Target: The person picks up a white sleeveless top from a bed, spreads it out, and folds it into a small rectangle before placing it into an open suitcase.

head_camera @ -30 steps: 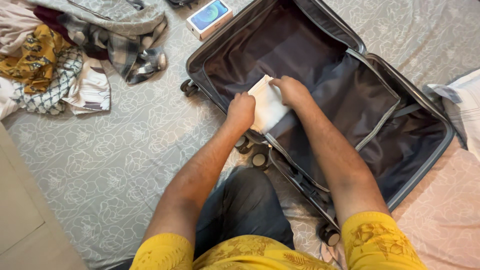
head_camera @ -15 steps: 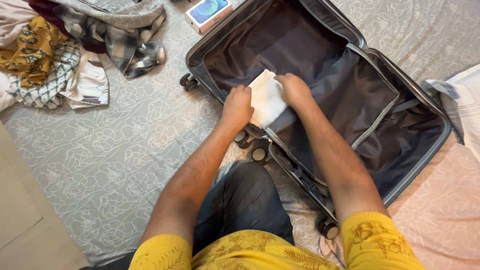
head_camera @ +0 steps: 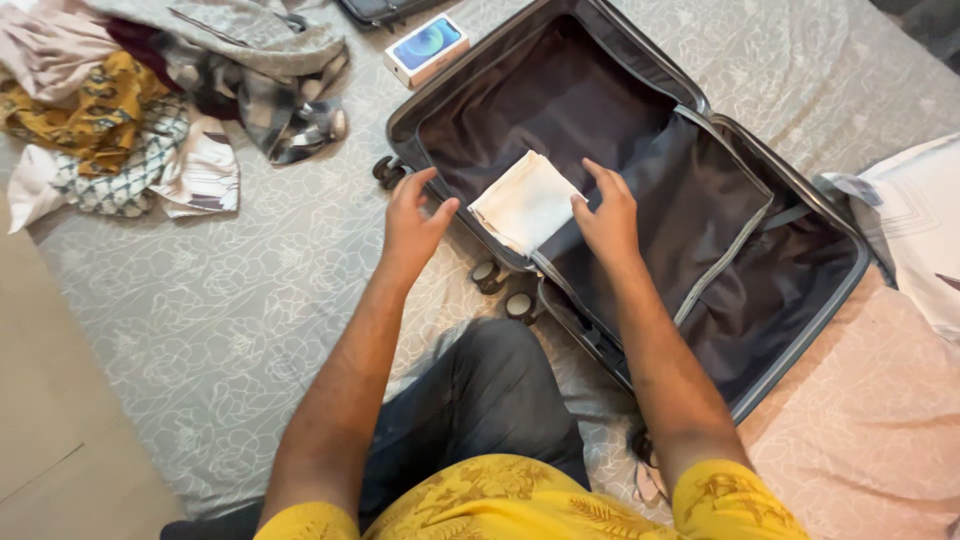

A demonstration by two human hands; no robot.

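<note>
A folded white cloth (head_camera: 527,201) lies flat in the left half of an open dark suitcase (head_camera: 640,190), near the centre of the frame and close to the shell's near rim. It sits squared into the corner of that compartment, probably so it takes little room and stays flat against the lining.

The left hand (head_camera: 412,222) hangs just left of the cloth, over the suitcase rim, fingers spread and holding nothing. The right hand (head_camera: 607,215) is just right of the cloth, fingers loosely extended and empty; its fingertips come near the cloth's right edge, though whether they touch it cannot be told. Both palms face the cloth from either side, as if framing it.

The suitcase lies opened flat on a bed (head_camera: 230,300) covered by a grey floral sheet, its right half lined with a zipped divider panel (head_camera: 720,215). Its wheels (head_camera: 505,290) sit close to the person's knee in dark trousers (head_camera: 480,400), at lower centre. A heap of mixed clothes (head_camera: 160,100) fills the upper left of the frame, well apart from the case. A small white box with a blue picture (head_camera: 427,50) rests just beside the case's far rim, top centre. A white pillow (head_camera: 915,230) lies at the right edge. Nothing lies between the hands and the cloth.
</note>
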